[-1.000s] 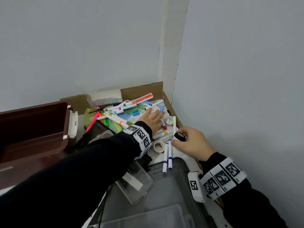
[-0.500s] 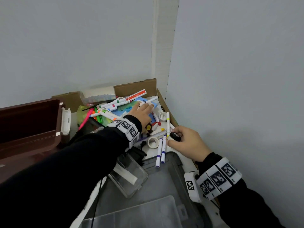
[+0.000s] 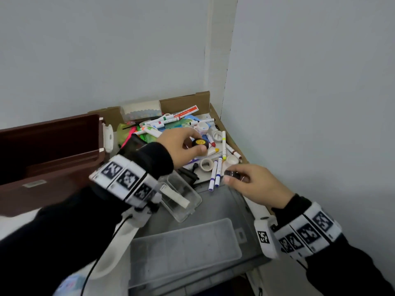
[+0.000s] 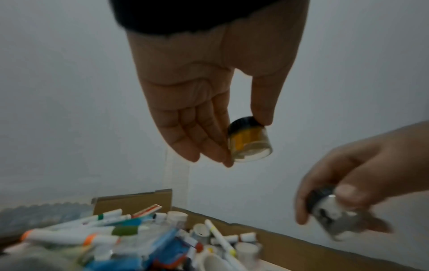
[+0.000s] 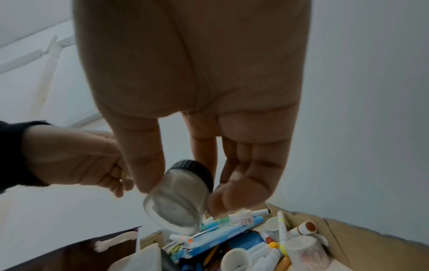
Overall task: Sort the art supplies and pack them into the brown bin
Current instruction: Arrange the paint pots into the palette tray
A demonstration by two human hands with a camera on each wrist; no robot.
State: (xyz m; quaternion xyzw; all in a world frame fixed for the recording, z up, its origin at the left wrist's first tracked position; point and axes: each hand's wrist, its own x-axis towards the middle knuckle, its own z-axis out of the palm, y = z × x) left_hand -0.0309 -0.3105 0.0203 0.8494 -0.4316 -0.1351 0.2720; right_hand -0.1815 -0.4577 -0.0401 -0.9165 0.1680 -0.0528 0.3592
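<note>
My left hand pinches a small jar of yellow paint with a black lid, lifted above the cardboard box of art supplies. The left wrist view shows the yellow jar between thumb and fingertips. Closer to me, at the box's near right, my right hand grips a small clear jar with a black lid; this clear jar looks whitish inside. The brown bin stands open at the left.
The box holds several markers, tape rolls, a blue booklet and small white pots. Two purple-tipped pens lie at its near edge. Clear plastic cases and a grey lid lie in front. Walls close off the far and right sides.
My left hand has come back from the pile and risen with the yellow paint jar pinched in it. The right hand keeps its clear jar and has barely shifted.
</note>
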